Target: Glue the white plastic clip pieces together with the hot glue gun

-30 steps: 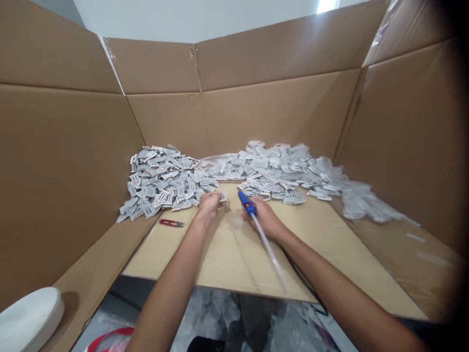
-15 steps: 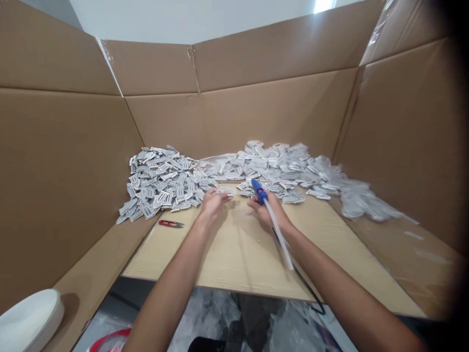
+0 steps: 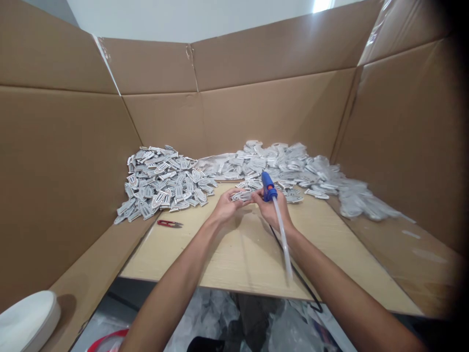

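Note:
My left hand pinches a small grey-and-white slotted piece over the middle of the board. Closed around a blue hot glue gun, my right hand also has its thumb and fingertips at the right end of that piece. A long translucent glue stick sticks out of the gun's back, toward me. The gun's nozzle points away, toward the heaps. Behind the gun lie several similar pieces, partly hidden by my right hand.
A heap of slotted pieces lies at left. Pieces in clear plastic are piled at back right. Red thread snips rest on the board. Cardboard walls surround it. A black cord hangs over the front edge. A white round object sits lower left.
My left hand has moved right with the slotted piece. My right hand and the glue gun have shifted slightly right, and its fingertips now meet the piece.

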Tool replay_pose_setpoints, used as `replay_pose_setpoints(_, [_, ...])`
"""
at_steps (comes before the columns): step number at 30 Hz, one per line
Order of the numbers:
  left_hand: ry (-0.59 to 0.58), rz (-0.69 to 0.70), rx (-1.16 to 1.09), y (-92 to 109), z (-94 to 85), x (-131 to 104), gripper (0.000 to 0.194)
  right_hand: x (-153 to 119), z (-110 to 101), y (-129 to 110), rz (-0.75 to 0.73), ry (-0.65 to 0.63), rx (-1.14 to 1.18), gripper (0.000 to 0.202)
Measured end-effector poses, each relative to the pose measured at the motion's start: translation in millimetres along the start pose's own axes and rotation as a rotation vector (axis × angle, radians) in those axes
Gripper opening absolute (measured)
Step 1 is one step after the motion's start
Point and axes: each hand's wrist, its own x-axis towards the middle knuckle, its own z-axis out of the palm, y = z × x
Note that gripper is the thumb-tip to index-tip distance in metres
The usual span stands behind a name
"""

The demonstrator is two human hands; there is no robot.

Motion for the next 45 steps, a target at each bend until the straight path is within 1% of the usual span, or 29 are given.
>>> replay_pose_setpoints(5, [-0.044, 0.0, 0.005, -6, 1.3, 0, 0.046, -7, 1, -9, -0.032, 0.01, -0.028, 0.023])
replay_pose_setpoints(9, [-0.07, 0.052, -0.046, -10, 4.0, -1, 0.049, -11, 0, -14, -0.044, 0.026, -0.078, 0.027])
replay_pose_setpoints(14, [0.017, 0.058, 0.001, -13, 5.3, -1, 0.06, -8, 0, -11, -0.127, 0.053, -0.247, 0.025])
replay_pose_setpoints(16, [0.033, 0.056, 0.047, -12, 3.8, -1, 0.06, -7, 0, -8, -0.145, 0.034, -0.262, 0.024])
replay_pose_setpoints(19, [0.073, 0.055, 0.138, -9, -1.3, 0, 0.05, -7, -1, -9, -0.103, -0.037, -0.203, 0.028])
replay_pose_setpoints(23, [0.21, 0.044, 0.163, -3, -12.6, 7, 0.034, -6, -6, -14, -0.074, -0.034, -0.106, 0.036])
replay_pose_setpoints(25, [0.242, 0.032, 0.161, 0, -17.8, 10, 0.028, -4, -10, -13, -0.009, -0.055, -0.054, 0.044])
replay_pose_setpoints(27, [0.212, 0.012, 0.14, 2, -20.5, 10, 0.023, -2, -13, -8, 0.078, -0.122, -0.036, 0.052])
replay_pose_setpoints(29, [0.148, -0.024, 0.076, 5, -20.0, 8, 0.02, -1, -15, -2, 0.123, -0.208, -0.037, 0.058])
replay_pose_setpoints(32, [0.065, -0.071, 0.002, 8, -15.1, 2, 0.014, -1, -15, 4, 0.125, -0.309, -0.019, 0.061])
replay_pose_setpoints(34, [0.034, -0.078, -0.001, 10, -11.7, 0, 0.021, -2, -15, 4, 0.112, -0.354, -0.022, 0.059])
replay_pose_setpoints(37, [0.027, -0.083, 0.004, 11, -9.1, -2, 0.03, -4, -15, 1, 0.087, -0.381, -0.032, 0.055])
replay_pose_setpoints(45, [-0.013, -0.07, 0.034, 13, -8.2, -3, 0.03, -4, -16, -1, 0.095, -0.409, -0.104, 0.054])
